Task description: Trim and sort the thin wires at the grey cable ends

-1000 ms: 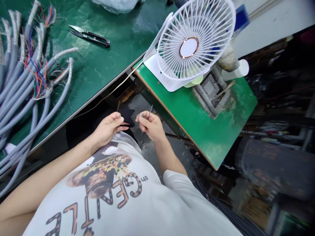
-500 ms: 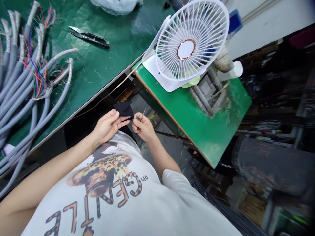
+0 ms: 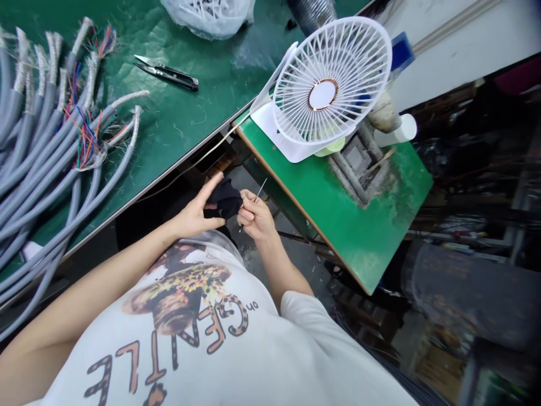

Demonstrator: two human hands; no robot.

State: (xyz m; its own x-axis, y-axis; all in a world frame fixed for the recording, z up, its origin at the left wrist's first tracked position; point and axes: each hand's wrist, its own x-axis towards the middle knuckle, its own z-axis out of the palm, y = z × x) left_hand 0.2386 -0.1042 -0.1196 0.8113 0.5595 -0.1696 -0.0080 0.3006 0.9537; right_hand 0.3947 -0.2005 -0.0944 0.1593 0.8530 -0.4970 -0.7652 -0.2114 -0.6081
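Green surface (image 3: 203, 113) lies beyond the black cloth (image 3: 226, 198), which sits between both hands, touching each. Left hand (image 3: 196, 211) has a wide grip, fingers spread beneath the cloth; right hand (image 3: 256, 217) has a narrow grip, pinching a thin metal needle (image 3: 261, 189). Thread snips (image 3: 167, 73) and gray cables (image 3: 51, 194) lie left of the cloth; a white fan (image 3: 322, 94) stands right of it.

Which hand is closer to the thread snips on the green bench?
Left. The left hand is below the thread snips, past the bench edge; the right hand is farther off, beyond the black cloth.
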